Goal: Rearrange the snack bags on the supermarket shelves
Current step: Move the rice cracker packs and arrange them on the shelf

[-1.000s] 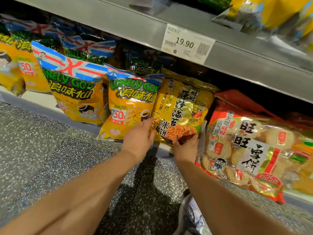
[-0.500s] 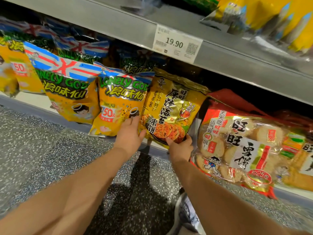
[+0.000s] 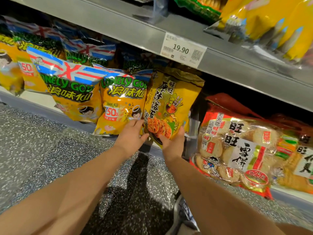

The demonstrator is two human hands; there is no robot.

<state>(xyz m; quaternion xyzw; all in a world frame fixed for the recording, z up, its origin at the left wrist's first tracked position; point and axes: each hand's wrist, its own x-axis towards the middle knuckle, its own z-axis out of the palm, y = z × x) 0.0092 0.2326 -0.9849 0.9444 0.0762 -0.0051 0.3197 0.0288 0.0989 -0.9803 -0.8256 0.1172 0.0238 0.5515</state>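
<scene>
Speckled grey stone floor (image 3: 42, 158) fills the foreground, and two bare forearms reach over it to the lowest shelf (image 3: 42, 110). The left hand (image 3: 131, 139) pinches the lower left edge of a gold bag (image 3: 172, 99), its fingers slipped in beside the neighbouring Lonely God bag (image 3: 122, 102). The right hand (image 3: 173, 144) cups the gold bag's lower right corner, thumb on the front and fingers curled round the side.

The gold bag stands nearly upright between the Lonely God bag and a red-and-clear cracker pack (image 3: 233, 150). Its bottom seems to hang out past the shelf lip, so it looks held in place rather than settled. Pushing it back and letting go appears to be what remains of this step.

Beyond it, more work seems to be left. The Lonely God bags lean forward and overlap unevenly, and the cracker pack tips out over the edge. Further back, deeper rows sit in shadow under the price tag (image 3: 182, 50) on the upper shelf (image 3: 118, 26).
</scene>
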